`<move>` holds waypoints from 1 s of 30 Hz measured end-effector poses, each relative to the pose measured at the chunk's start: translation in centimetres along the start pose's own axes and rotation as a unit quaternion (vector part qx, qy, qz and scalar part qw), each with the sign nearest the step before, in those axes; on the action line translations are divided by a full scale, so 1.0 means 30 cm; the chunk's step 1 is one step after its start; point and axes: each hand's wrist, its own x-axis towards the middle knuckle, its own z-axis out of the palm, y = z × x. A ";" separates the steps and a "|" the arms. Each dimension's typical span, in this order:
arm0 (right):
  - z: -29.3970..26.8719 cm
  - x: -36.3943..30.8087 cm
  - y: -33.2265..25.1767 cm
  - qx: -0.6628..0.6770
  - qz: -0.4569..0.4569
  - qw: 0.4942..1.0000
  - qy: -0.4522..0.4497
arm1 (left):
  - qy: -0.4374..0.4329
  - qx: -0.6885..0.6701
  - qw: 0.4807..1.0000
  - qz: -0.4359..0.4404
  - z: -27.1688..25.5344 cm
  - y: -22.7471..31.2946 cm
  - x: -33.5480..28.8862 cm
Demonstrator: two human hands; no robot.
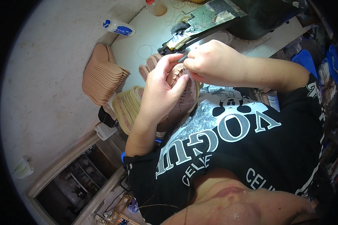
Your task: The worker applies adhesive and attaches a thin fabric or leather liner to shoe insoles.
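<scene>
Cradling the tan shoe insole (184,98) in the curled left hand (162,89), pinching its top edge with the closed right hand (208,59), keeping both steady near the worktable (139,41).

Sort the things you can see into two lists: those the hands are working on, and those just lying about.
In use:
left hand
right hand
insole held between them

Lying about:
fanned insoles beside the left hand
tan insole stack
white bottle
amber bottle
rubber bands on the table
</scene>
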 end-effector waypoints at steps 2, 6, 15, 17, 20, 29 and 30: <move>0.026 -0.002 0.011 0.045 -0.005 0.995 0.087 | -0.008 0.037 0.999 0.019 0.008 -0.003 0.004; -0.003 0.016 0.069 0.288 0.129 0.949 0.018 | -0.010 0.092 0.996 0.017 0.019 0.013 0.005; 0.000 -0.032 0.094 0.447 0.123 0.884 -0.063 | -0.019 0.021 1.000 0.009 0.024 -0.006 -0.006; 0.015 -0.034 0.104 0.431 0.109 0.895 -0.044 | -0.033 0.029 0.999 0.013 0.022 -0.008 -0.001; 0.013 -0.038 0.119 0.411 0.083 0.907 -0.031 | -0.053 0.031 0.998 0.015 0.022 -0.012 0.002; -0.043 -0.073 0.192 0.583 0.285 0.757 0.076 | -0.063 -0.040 0.996 -0.056 -0.034 -0.004 -0.015; -0.055 -0.090 0.236 0.562 0.248 0.788 0.046 | -0.066 -0.060 0.992 -0.090 -0.051 -0.014 -0.020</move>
